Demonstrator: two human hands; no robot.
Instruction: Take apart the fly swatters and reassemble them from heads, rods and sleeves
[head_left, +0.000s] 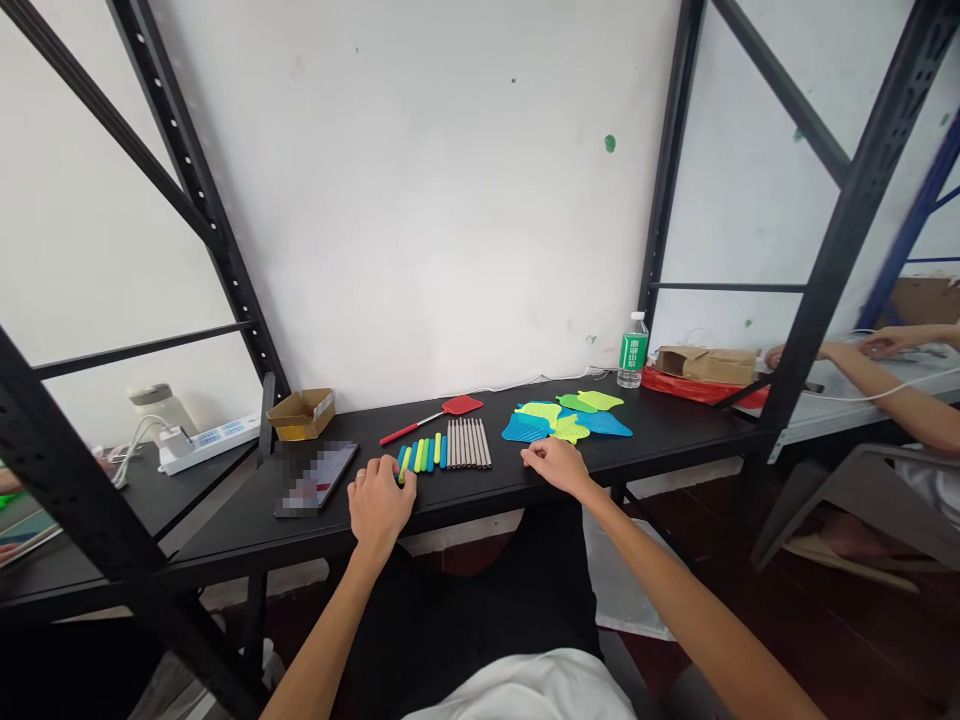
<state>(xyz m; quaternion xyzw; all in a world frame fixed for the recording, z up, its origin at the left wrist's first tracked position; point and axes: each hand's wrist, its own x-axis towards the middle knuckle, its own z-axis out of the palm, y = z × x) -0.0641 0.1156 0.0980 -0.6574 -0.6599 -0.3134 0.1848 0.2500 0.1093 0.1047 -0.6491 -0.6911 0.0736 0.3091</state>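
Note:
My left hand (pixel 380 503) is at the left end of a row of blue and yellow-green plastic handles (pixel 429 454), its fingers bent around a yellow-green handle (pixel 406 464). Beside the row lie several thin metal tubes (pixel 469 444), side by side. My right hand (pixel 559 466) rests at the table's front edge with its fingers curled in and nothing visible in them. Just behind it is a loose pile of blue and green leaf-shaped swatter heads (pixel 526 428). A whole fly swatter (pixel 411 428), with red head and red grip, lies behind the handles.
A phone (pixel 318 480) and an open cardboard box (pixel 301 413) are on the left of the black table (pixel 450 500). A water bottle (pixel 633 352) stands back right, near a red bag (pixel 697 388). Metal shelf posts (pixel 847 220) flank the table. Another person's arms (pixel 877 375) show at right.

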